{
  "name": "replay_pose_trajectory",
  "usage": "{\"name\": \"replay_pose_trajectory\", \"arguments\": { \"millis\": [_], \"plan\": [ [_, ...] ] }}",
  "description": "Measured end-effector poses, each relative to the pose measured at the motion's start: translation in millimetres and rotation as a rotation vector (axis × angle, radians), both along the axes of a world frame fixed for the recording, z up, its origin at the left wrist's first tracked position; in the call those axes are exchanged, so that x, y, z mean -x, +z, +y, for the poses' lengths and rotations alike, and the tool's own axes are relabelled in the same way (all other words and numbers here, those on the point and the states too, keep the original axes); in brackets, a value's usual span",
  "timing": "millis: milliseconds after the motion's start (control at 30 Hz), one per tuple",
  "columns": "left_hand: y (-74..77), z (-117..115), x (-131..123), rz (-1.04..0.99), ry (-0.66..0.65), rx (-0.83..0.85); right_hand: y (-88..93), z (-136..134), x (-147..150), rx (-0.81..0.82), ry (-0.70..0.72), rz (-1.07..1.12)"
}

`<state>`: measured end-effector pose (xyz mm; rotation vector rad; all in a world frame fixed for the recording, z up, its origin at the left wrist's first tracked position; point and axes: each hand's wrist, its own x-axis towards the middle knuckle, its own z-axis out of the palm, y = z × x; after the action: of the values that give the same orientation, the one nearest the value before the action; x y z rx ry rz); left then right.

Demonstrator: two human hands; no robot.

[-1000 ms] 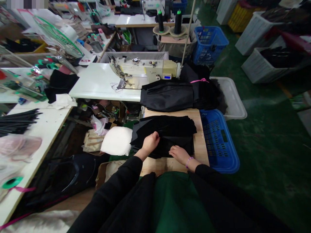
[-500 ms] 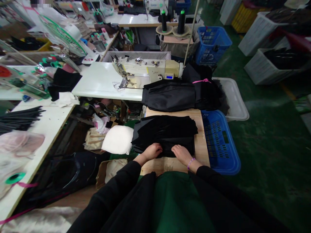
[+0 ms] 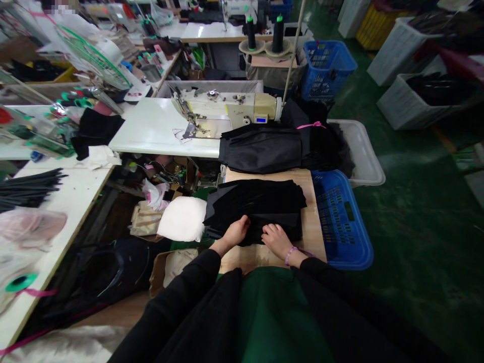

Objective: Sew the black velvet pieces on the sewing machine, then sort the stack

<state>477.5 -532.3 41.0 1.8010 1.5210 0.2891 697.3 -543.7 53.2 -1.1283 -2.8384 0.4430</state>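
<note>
A stack of black fabric pieces lies in front of me on a pale wooden board. At the stack's near side, my left hand has its fingers closed on the black fabric, thumb side up. My right hand, with a beaded bracelet at the wrist, rests a little to the right, its fingers curled onto the same fabric. Black on black hides how many layers are between the fingers. Beyond this stack lies another pile of black pieces, reaching onto the sewing table.
A sewing machine stands on the white table ahead. Left of the stack is a white cushion. A blue basket sits right of the board, near a whitish bin. A black bundle with a pink tie lies behind.
My left hand has risen slightly and moved a little away from me along the fabric. My right hand has shifted slightly left, its fingers more curled. The stack stays in place.
</note>
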Motion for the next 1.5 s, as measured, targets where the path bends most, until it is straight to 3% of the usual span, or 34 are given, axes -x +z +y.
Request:
{"name": "replay_pose_trajectory", "arguments": {
  "millis": [433,600,867,1167,1400,1500],
  "plan": [
    [3.2,-8,2,0.01,-0.26,-0.056,-6.3,0,-9,0.135,-0.125,-0.064],
    [0.6,-7,3,0.046,-0.251,-0.072,-4.1,1,-10,0.165,-0.098,-0.058],
    [4.1,-8,3,0.085,-0.316,-0.071,-3.1,8,-8,0.204,-0.17,-0.093],
    [2.0,-9,2,0.128,-0.345,-0.072,0.2,7,-10,0.244,-0.114,-0.074],
    [2.4,-5,-2,0.164,-0.327,-0.108,1.0,9,-7,0.193,-0.19,-0.032],
    [9.4,-3,-4,0.179,-0.33,-0.131,6.5,3,-9,0.131,-0.193,0.005]
  ]
}}
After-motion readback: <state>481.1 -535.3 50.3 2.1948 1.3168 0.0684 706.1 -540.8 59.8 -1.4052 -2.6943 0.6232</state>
